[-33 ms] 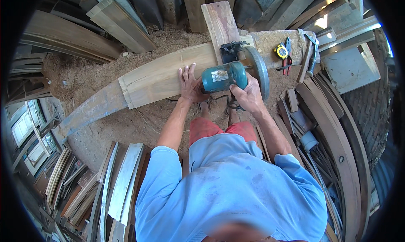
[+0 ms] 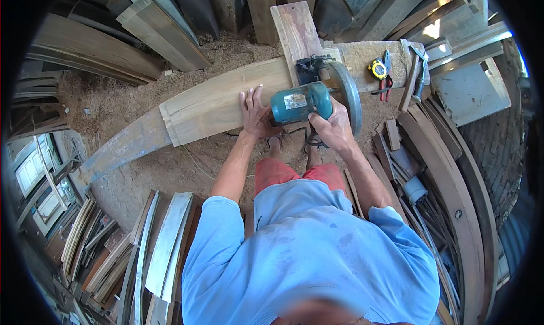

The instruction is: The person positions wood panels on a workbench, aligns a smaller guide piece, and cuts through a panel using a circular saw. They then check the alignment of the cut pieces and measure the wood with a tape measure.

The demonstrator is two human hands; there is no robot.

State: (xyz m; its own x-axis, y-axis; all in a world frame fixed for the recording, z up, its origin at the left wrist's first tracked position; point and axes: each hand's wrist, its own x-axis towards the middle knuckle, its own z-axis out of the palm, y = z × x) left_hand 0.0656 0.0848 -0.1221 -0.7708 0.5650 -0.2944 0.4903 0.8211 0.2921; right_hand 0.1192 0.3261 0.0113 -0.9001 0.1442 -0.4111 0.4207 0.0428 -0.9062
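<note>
A teal circular saw [image 2: 294, 105] with a round metal blade guard [image 2: 350, 95] sits at the right part of a pale wooden board [image 2: 212, 104]. My right hand [image 2: 334, 126] is closed round the saw's rear handle. Flat on the board's near edge lies my left hand [image 2: 256, 114], its fingers apart, just left of the saw's motor; its thumb is hidden. Beyond the saw, a reddish plank [image 2: 296, 33] reaches away from its dark base [image 2: 311, 69]. The blade itself is hidden. Under the board runs a long worn plank [image 2: 127, 142].
On the worn plank's right end lie a yellow tape measure [image 2: 378, 69], red-handled pliers [image 2: 386, 90] and a try square [image 2: 420, 75]. Sawdust [image 2: 107, 107] covers the ground. Boards lean at the far side; curved timbers [image 2: 447, 183] stack at right, more wood [image 2: 170, 245] at near left.
</note>
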